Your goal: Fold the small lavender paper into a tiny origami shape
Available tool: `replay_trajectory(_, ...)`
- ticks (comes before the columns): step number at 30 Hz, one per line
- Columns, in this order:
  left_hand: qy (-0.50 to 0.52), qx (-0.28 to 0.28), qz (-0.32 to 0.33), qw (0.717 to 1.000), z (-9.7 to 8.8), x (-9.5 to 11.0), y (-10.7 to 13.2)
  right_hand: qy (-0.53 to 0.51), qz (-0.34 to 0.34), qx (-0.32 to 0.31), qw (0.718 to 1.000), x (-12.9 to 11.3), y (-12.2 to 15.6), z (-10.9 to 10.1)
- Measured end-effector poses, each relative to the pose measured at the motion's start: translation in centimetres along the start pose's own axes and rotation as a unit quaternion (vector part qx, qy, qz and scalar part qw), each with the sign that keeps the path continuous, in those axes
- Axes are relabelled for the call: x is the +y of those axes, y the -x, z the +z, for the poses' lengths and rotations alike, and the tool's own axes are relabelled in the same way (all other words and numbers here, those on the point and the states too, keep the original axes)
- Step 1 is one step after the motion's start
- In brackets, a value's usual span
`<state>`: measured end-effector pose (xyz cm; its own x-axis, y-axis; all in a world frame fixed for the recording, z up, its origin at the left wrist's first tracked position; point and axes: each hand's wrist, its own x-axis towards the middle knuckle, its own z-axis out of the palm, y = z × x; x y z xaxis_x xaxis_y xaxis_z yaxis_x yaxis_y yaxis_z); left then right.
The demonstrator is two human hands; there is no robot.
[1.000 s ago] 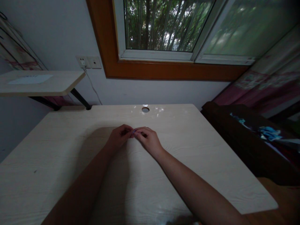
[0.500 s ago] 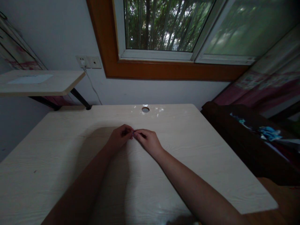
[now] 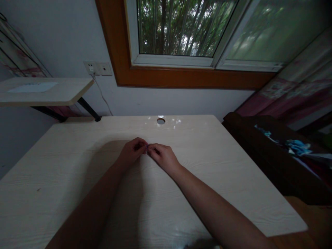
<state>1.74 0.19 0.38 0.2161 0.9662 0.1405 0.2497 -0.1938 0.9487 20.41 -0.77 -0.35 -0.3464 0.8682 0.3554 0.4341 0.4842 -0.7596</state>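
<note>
Both hands meet above the far middle part of a pale wood-grain desk [image 3: 202, 193]. My left hand [image 3: 131, 151] is closed, thumb against fingertips, in a pinch. Fingertip to fingertip with it, my right hand [image 3: 164, 156] is pinched too. Between them shows a tiny purplish thing [image 3: 146, 148], mostly covered by the fingers and too small to name. A small whitish bit hangs just under the fingertips.
A raised shelf [image 3: 83, 90] with a paper [image 3: 33, 87] stands at the back left. A cable [image 3: 102, 95] runs down from a wall socket [image 3: 98, 68]. Near the desk's back edge is a round hole [image 3: 161, 121]. Dark furniture [image 3: 249, 138] with blue crumpled stuff stands right.
My right hand's fingers have shifted slightly at the pinch, and a whitish bit now shows under the fingertips. The arms stay in place.
</note>
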Motion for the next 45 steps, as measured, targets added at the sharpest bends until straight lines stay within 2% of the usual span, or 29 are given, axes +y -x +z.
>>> replay_trajectory(11, -0.03, -0.003, 0.01, 0.999, -0.05, 0.15, 0.04, -0.004, 0.009, 0.002, 1.0, 0.33, -0.09, 0.15)
replay_trajectory(17, -0.025, -0.011, 0.011, 1.0, -0.02, -0.27, -0.06, 0.013, -0.007, 0.008, 1.0, 0.47, -0.15, 0.22)
replay_trajectory(26, -0.034, -0.009, 0.005, 0.999, -0.03, 0.14, -0.01, 0.024, -0.028, 0.012, 0.999, 0.42, -0.2, 0.33)
replay_trajectory(39, -0.01, -0.01, 0.018, 1.0, -0.19, -0.49, 0.02, 0.04, -0.019, 0.08, 0.996, -0.1, -0.05, -0.07)
replay_trajectory(45, -0.039, 0.0, 0.039, 0.998, -0.25, -0.2, 0.05, 0.026, -0.017, 0.117, 0.993, -0.3, -0.06, -0.29)
